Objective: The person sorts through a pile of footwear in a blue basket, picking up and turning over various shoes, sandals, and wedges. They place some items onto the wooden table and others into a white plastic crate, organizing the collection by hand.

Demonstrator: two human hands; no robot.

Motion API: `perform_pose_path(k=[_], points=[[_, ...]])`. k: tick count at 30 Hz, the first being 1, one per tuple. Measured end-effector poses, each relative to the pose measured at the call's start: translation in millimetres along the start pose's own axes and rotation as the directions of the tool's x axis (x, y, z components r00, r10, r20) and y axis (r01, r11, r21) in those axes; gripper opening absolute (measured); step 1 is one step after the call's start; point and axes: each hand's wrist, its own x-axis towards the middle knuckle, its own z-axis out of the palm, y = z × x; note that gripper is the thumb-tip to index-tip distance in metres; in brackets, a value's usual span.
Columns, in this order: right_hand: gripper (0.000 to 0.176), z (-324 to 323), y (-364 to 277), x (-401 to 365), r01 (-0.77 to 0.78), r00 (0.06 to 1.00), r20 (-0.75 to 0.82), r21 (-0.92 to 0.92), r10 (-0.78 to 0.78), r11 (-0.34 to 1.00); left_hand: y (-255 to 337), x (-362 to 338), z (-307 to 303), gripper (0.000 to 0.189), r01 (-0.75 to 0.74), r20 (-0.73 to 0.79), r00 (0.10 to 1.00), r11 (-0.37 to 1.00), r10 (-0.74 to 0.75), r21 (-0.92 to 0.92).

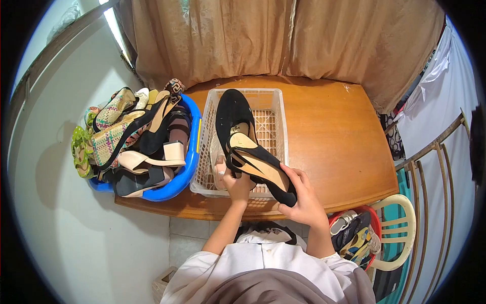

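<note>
A pair of black shoes is held up over the white plastic basket (pixel 277 96), overlapping each other. One black shoe (pixel 234 109) points its rounded toe away from me. The other black shoe (pixel 263 163), with a beige insole, slants toward my right side. My right hand (pixel 306 200) is closed around the lower right end of the slanted shoe. My left hand (pixel 237 185) is closed beneath the pair where they overlap, its fingertips partly hidden behind the black straps. Through the open weave of the basket the brown table shows.
To the left, a blue tub (pixel 188 169) is heaped with assorted shoes, including a woven wedge (pixel 117 138) and lime green sandals (pixel 81 152). The basket rests on a wooden table (pixel 334 147). A red tub (pixel 375 223) of shoes sits by a cream plastic chair (pixel 409 228) at lower right.
</note>
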Motion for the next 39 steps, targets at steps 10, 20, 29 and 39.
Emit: perform_pose_path(k=[10, 20, 29, 39], points=[[0.085, 1.1, -5.5, -3.7, -0.019, 1.000, -0.006, -0.062, 0.019, 0.998, -2.2, 8.7, -7.7, 0.021, -0.233, -0.020, 0.971, 0.962, 0.238, 0.143], [0.085, 6.1, -6.0, -6.4, -0.021, 1.000, -0.012, -0.062, 0.021, 0.998, -32.9, 18.4, -17.6, 0.040, -0.266, -0.068, 0.956, 0.941, 0.285, 0.210], [0.086, 23.0, -12.4, -4.5, -0.016, 0.998, -0.057, -0.103, 0.011, 0.995, -36.3, 19.9, -17.7, 0.046, -0.378, -0.036, 0.909, 0.857, 0.415, 0.349], [0.085, 45.8, -19.4, -1.7, -0.021, 0.998, -0.056, -0.052, 0.018, 0.998, -31.4, 20.3, -15.8, 0.056, -0.317, -0.013, 0.938, 0.873, 0.346, 0.370]])
